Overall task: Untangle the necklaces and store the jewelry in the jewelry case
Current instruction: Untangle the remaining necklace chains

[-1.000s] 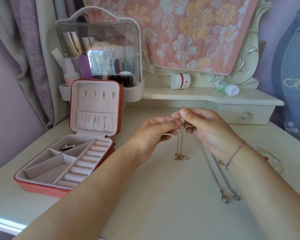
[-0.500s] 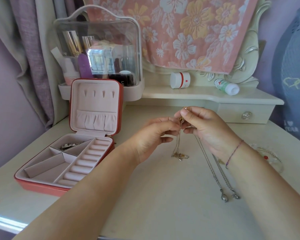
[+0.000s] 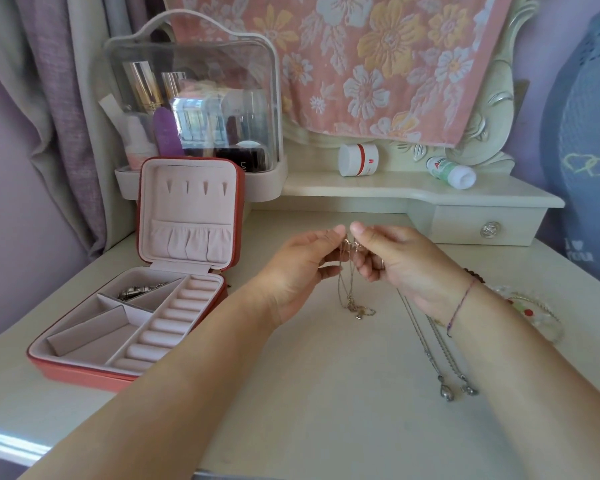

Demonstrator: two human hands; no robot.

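Head cam: left hand (image 3: 303, 271) and right hand (image 3: 400, 263) both pinch the gold necklace (image 3: 352, 299) above the bench (image 3: 309, 393), jewelry case (image 3: 160, 299) open nearby.

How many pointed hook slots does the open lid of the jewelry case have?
4, in one row across the upper part of the lid: leftmost slot, second slot, third slot, rightmost slot. Nothing covers the lid, so none seems hidden.
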